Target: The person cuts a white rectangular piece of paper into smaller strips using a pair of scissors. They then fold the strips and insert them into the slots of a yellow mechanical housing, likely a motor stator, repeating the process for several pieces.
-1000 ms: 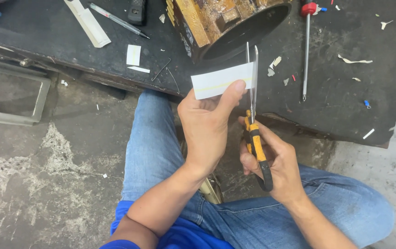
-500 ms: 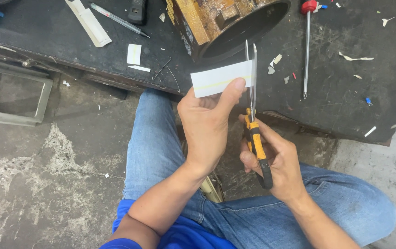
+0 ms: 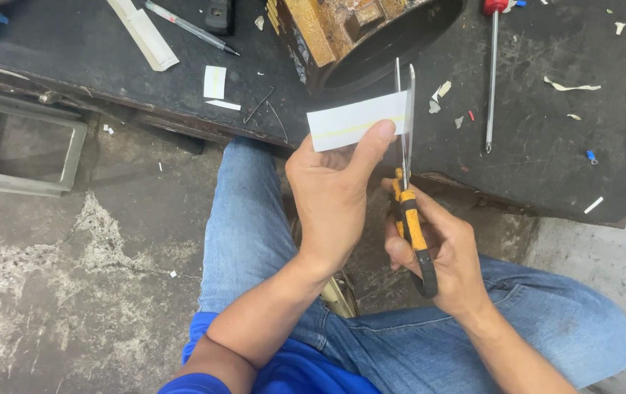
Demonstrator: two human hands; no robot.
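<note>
Paper strip [image 3: 353, 122]: matt white, smooth, showing a pale yellow line. Scissors [image 3: 408, 168]: bright bare-metal blades, handles looking like glossy yellow and black plastic. Workbench [image 3: 546, 168]: dark, matt, rough top, wearing at its near edge. Screwdriver [image 3: 491, 73]: polished metal shaft, red plastic handle.

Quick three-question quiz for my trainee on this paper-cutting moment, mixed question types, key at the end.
1. True or false: the left hand pinches the white paper strip.
2. Which hand holds the scissors? A left, B right, C neither.
3. Fill in: the long screwdriver on the dark bench has a ___ handle.

Key: 1 true. 2 B, the right hand. 3 red.
</note>
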